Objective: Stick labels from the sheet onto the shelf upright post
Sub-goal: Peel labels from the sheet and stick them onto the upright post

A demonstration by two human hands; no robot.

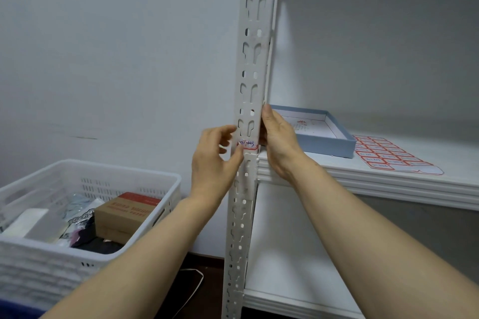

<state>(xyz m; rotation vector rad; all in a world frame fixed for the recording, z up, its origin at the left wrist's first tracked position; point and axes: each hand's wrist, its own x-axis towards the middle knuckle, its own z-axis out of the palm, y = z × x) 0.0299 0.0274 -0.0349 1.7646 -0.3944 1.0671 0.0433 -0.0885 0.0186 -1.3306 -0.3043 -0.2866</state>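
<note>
A white slotted upright post [255,59] runs down the middle of the view. A small red-bordered label [247,144] with blue handwriting lies on its front face, level with the middle shelf. My left hand [216,160] is at the post's left side, fingers spread, thumb touching the post just under the label. My right hand [278,141] wraps the post's right edge beside the label, fingers hidden behind it. The label sheet [394,156], with several red-bordered labels, lies flat on the shelf to the right.
A shallow blue box lid [334,137] sits on the white shelf [388,184] behind my right hand. Left of the post stands a white plastic basket [85,189] holding a brown carton [124,212] and packets. A lower shelf [285,267] lies below.
</note>
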